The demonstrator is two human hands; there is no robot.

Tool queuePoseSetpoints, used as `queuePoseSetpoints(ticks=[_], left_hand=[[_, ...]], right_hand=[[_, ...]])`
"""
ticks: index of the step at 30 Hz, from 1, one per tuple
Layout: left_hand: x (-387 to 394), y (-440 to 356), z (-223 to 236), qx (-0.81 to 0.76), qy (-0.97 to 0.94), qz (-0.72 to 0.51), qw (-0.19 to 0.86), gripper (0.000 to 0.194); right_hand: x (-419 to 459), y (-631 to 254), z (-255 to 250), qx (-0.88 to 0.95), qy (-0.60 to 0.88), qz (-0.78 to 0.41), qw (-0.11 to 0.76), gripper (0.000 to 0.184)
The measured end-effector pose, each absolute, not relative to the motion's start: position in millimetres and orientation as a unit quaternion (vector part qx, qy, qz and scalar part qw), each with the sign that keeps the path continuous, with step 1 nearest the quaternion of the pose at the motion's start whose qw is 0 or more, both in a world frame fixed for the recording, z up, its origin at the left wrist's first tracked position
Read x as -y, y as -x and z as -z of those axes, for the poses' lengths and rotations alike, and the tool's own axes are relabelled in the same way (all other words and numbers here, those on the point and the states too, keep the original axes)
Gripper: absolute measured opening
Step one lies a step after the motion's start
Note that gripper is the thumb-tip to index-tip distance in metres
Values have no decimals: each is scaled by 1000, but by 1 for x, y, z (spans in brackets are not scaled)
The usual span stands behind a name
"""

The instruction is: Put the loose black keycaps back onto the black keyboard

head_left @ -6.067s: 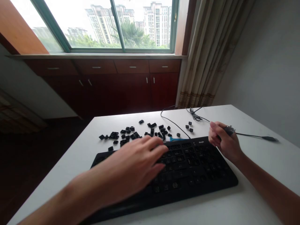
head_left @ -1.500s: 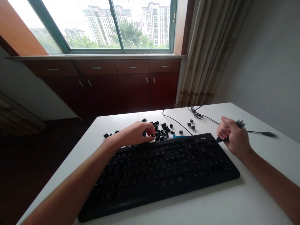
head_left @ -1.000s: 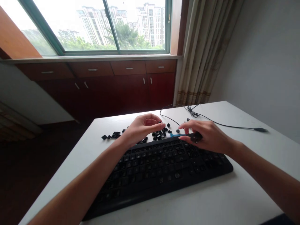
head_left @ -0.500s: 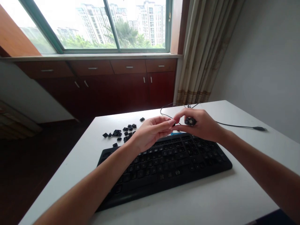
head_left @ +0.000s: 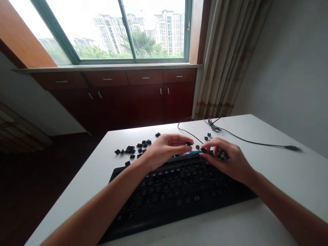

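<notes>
My left hand (head_left: pixel 166 150) is above the back edge of a black keyboard (head_left: pixel 164 213), pinching a small black keycap (head_left: pixel 188 144) between thumb and fingers. To its right, my right hand (head_left: pixel 228 159) holds another black keycap (head_left: pixel 203 150) between thumb and index finger. A dark, rounded object with a pale pattern (head_left: pixel 222 155) is tucked in the curled fingers of that hand; its kind is unclear. Many keys are off the keyboard, leaving bare sockets. Behind it, partly hidden, lies a thin blue tool (head_left: pixel 195 152).
Several loose black keycaps (head_left: pixel 130 149) lie scattered at the table's back left. A few more keycaps (head_left: pixel 206 138) are behind my right hand. A black cable (head_left: pixel 246 139) runs across the back right of the white table (head_left: pixel 289 184). Beyond stand wooden cabinets (head_left: pixel 120 106).
My hands, together half a second ago, have moved apart, the right one to the right and down. A keycap now shows in each hand. The view has shifted slightly.
</notes>
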State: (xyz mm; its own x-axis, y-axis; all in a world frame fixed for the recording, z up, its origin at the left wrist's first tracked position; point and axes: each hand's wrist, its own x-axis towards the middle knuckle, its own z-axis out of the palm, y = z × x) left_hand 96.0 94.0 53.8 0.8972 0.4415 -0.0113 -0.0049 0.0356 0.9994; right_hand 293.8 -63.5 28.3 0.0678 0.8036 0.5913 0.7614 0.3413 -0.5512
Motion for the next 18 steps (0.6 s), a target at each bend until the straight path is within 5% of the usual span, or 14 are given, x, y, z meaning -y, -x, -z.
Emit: queuePoseSetpoints(ticks=[18], left_hand=[[-95, -95, -52, -163, -692, -119, 693, 41]], right_hand=[[64, -281, -22, 679, 570, -8, 463, 19]])
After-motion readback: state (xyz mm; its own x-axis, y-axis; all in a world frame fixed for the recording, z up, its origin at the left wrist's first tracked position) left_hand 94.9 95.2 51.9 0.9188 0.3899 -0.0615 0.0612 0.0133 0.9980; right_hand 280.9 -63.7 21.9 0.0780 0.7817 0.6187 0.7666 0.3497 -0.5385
